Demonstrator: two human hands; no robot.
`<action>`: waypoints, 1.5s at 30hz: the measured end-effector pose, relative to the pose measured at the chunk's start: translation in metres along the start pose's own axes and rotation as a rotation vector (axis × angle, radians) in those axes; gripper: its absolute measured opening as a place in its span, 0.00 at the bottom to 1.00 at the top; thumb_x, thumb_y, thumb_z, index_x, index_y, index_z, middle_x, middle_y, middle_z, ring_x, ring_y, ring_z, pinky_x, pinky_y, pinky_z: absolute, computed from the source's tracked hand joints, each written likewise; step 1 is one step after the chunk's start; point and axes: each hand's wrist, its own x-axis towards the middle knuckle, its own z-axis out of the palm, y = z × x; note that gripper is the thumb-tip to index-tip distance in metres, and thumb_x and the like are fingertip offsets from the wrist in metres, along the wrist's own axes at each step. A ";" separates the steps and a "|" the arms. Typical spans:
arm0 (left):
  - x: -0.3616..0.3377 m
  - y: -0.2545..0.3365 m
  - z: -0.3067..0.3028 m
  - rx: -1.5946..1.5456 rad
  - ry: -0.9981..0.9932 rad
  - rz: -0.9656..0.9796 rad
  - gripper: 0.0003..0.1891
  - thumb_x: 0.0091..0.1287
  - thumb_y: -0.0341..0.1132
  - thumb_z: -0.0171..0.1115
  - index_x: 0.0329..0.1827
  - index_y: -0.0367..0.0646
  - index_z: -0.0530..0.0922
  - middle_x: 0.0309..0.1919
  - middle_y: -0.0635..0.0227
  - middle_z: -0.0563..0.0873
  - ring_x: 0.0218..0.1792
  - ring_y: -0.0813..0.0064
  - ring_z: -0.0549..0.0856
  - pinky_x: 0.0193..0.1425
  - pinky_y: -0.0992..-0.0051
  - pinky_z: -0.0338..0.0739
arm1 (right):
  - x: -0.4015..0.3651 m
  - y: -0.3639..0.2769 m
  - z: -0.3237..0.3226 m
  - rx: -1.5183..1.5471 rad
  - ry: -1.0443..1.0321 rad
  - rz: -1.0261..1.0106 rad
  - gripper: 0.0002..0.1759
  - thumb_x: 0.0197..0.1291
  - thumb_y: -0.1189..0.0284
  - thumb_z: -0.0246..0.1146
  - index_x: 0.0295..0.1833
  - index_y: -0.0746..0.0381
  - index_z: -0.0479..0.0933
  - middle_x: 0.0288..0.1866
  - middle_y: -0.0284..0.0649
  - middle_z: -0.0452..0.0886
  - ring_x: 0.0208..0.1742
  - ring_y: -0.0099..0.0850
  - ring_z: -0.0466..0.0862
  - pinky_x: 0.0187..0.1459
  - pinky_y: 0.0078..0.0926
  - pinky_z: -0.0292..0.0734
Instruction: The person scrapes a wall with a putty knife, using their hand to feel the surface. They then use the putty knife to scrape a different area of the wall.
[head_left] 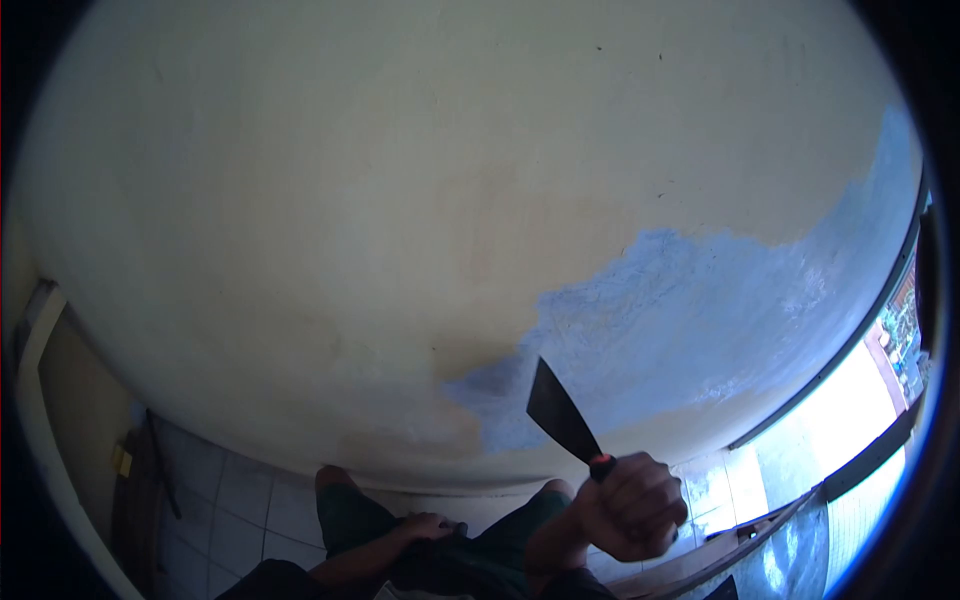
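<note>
My right hand (632, 508) is closed around the handle of a putty knife (562, 412). Its dark, flared blade points up and to the left, and its tip overlaps the lower edge of a bluish patch (660, 320) on the wall. A bit of red shows where blade and handle meet. The cream-coloured wall (330, 220) fills most of the view. Low in my lap, my left hand (425, 527) has its fingers curled; a small dark end shows beside them, and I cannot tell what it is.
My knees in dark green shorts (352, 515) are close to the wall's foot. Pale floor tiles (235, 490) lie at left, by a wooden door frame (45, 330). At right is a bright doorway (830, 420), with a board-like surface (785, 550) below it.
</note>
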 end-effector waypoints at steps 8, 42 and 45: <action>-0.031 0.037 -0.038 -0.191 0.557 0.335 0.18 0.60 0.49 0.60 0.49 0.50 0.82 0.50 0.56 0.83 0.50 0.55 0.82 0.57 0.57 0.75 | 0.003 -0.001 0.005 0.069 -0.060 0.036 0.18 0.59 0.70 0.50 0.16 0.52 0.57 0.08 0.27 0.57 0.08 0.17 0.54 0.14 0.16 0.53; -0.204 0.161 -0.296 0.669 1.626 0.190 0.60 0.43 0.74 0.63 0.77 0.67 0.41 0.74 0.42 0.33 0.72 0.30 0.32 0.63 0.24 0.30 | -0.016 0.012 0.007 0.028 0.006 0.027 0.17 0.58 0.70 0.53 0.18 0.52 0.59 0.07 0.27 0.59 0.09 0.16 0.55 0.16 0.16 0.54; -0.205 0.160 -0.302 0.680 1.623 0.193 0.60 0.43 0.74 0.63 0.77 0.68 0.41 0.73 0.42 0.32 0.71 0.30 0.31 0.62 0.23 0.29 | -0.020 0.020 0.030 0.292 0.280 -0.254 0.18 0.57 0.63 0.56 0.18 0.54 0.60 0.13 0.28 0.62 0.15 0.21 0.63 0.19 0.20 0.56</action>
